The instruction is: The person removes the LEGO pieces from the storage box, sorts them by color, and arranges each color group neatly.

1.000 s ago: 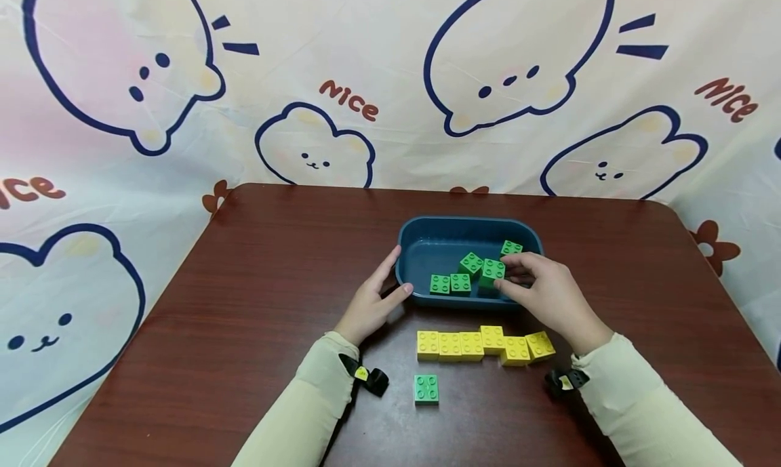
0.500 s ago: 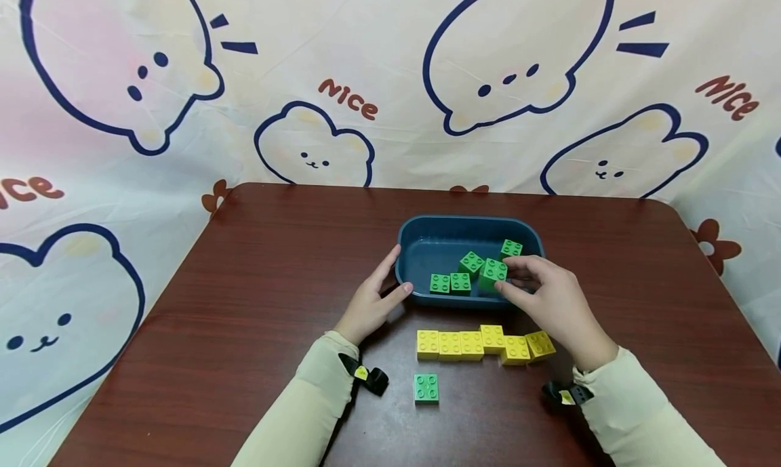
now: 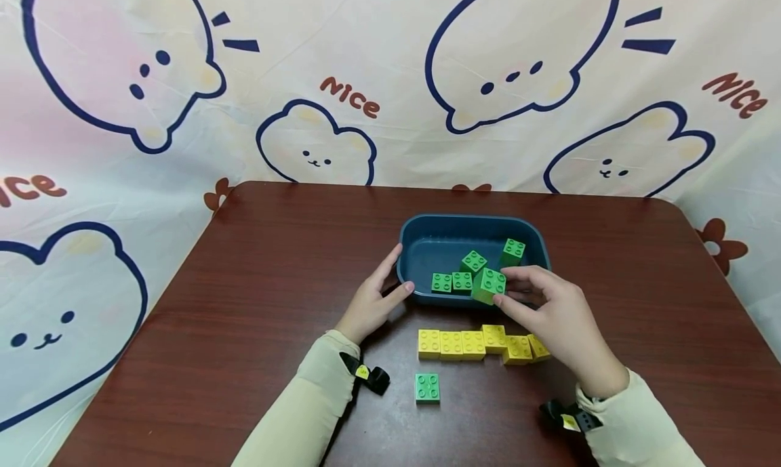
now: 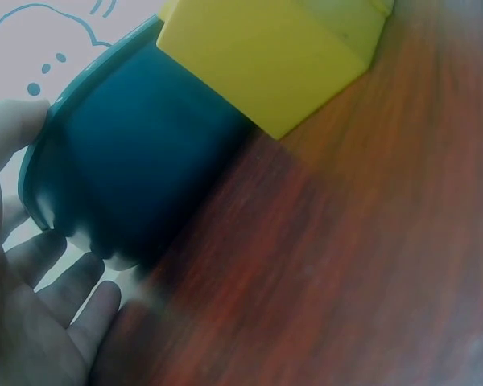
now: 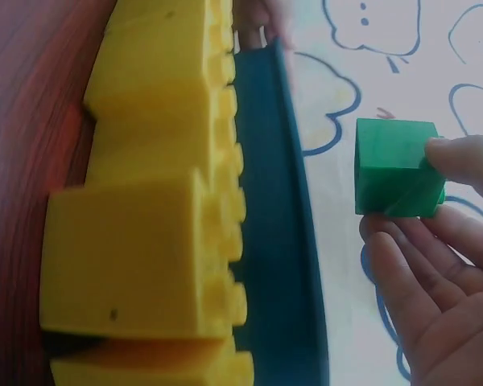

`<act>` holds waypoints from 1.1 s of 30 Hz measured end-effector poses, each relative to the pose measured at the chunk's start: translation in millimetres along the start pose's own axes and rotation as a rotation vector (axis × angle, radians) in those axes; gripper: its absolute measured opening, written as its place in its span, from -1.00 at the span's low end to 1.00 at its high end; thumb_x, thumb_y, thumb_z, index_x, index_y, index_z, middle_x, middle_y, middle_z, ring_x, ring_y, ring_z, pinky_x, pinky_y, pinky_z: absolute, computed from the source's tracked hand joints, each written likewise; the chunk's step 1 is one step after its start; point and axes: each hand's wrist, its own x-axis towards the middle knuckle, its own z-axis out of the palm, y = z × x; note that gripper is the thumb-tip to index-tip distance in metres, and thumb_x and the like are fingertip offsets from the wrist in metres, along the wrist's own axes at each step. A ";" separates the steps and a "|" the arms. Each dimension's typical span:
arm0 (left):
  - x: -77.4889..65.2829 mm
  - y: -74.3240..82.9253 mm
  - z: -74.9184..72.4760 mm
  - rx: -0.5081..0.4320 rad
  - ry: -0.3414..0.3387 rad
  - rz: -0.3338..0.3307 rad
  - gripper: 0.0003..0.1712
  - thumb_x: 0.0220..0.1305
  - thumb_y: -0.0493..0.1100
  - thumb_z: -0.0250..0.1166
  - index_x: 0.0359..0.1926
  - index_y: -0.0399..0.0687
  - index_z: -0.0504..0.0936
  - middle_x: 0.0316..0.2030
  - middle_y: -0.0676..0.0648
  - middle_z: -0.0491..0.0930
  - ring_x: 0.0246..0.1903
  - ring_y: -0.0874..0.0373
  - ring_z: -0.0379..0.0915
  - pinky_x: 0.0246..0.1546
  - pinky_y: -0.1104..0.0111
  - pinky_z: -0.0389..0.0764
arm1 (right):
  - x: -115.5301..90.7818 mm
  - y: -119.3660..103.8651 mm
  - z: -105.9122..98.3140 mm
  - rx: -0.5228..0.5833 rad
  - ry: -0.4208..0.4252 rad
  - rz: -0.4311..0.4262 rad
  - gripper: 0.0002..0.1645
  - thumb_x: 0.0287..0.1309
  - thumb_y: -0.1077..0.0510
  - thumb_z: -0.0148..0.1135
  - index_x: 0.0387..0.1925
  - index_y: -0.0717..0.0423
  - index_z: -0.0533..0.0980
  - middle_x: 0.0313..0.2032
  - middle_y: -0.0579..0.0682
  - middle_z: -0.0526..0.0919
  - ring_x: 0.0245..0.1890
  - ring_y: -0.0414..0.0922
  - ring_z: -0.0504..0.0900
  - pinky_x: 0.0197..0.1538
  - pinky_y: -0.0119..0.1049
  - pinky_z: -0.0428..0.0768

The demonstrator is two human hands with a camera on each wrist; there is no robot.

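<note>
My right hand [image 3: 558,318] pinches a green toy block [image 3: 489,285] between thumb and fingers, above the front right part of the dark blue tray [image 3: 421,220]. In the right wrist view this block [image 5: 396,165] shows raised over the tray's rim. My left hand [image 3: 372,304] rests against the tray's left end, fingers spread and fairly straight, with thumb and fingertips at its wall. Other green blocks lie inside the tray, one [image 3: 513,251] at the right and one [image 3: 473,261] in the middle.
In front of the tray runs an uneven row of yellow blocks [image 3: 450,345]; its right end is partly hidden by the right hand. A single green block [image 3: 427,388] lies nearer on the brown table [image 3: 274,304]. A patterned cloth [image 3: 403,155] hangs behind.
The right hand has lifted the green block and drawn it slightly toward the tray's front. The left hand stays at the tray's left end.
</note>
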 end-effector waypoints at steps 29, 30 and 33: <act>-7.0 34.5 -1.5 0.000 -0.004 -0.050 -0.18 0.47 -0.09 0.22 0.60 0.10 0.03 0.55 0.02 0.05 0.48 0.01 0.08 0.43 -0.01 0.18 | -14.6 -11.7 7.0 0.251 -0.294 -0.021 -0.64 0.06 0.05 0.55 -0.08 -0.09 0.64 -0.10 -0.17 0.69 -0.19 -0.24 0.73 -0.08 -0.11 0.71; -6.9 34.6 -1.6 0.001 -0.005 -0.050 -0.18 0.47 -0.08 0.22 0.60 0.11 0.03 0.55 0.02 0.05 0.48 0.01 0.07 0.43 -0.01 0.18 | -14.6 -12.1 7.2 0.249 -0.300 -0.023 -0.64 0.06 0.04 0.55 -0.09 -0.10 0.64 -0.10 -0.17 0.69 -0.19 -0.24 0.73 -0.08 -0.13 0.71; -6.6 34.8 -1.9 0.000 -0.010 -0.051 -0.18 0.47 -0.07 0.22 0.61 0.11 0.03 0.55 0.03 0.05 0.48 0.01 0.07 0.43 -0.01 0.18 | -15.3 -13.0 8.2 0.240 -0.311 -0.042 -0.63 0.05 0.04 0.56 -0.09 -0.12 0.64 -0.09 -0.19 0.68 -0.19 -0.25 0.72 -0.07 -0.18 0.71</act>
